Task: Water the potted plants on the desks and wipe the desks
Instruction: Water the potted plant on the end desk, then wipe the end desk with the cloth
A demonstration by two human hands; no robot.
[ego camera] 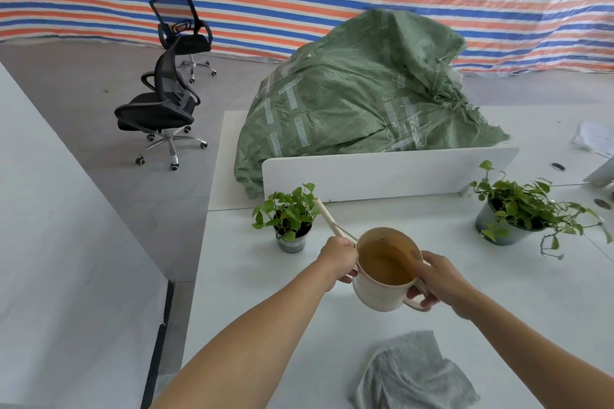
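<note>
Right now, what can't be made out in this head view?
- What lies under the green woven sack: covered.
- The soil of the small potted plant: hidden by leaves, so wetness is unclear.
- The paper at the right edge: cut off.
- The watering can spout tip: lost among leaves.

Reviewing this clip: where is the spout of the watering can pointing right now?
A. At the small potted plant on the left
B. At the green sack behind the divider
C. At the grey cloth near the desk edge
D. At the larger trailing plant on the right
A: the watering can, held by the left hand and right hand, has its spout reaching over the leaves of the small potted plant.
</note>
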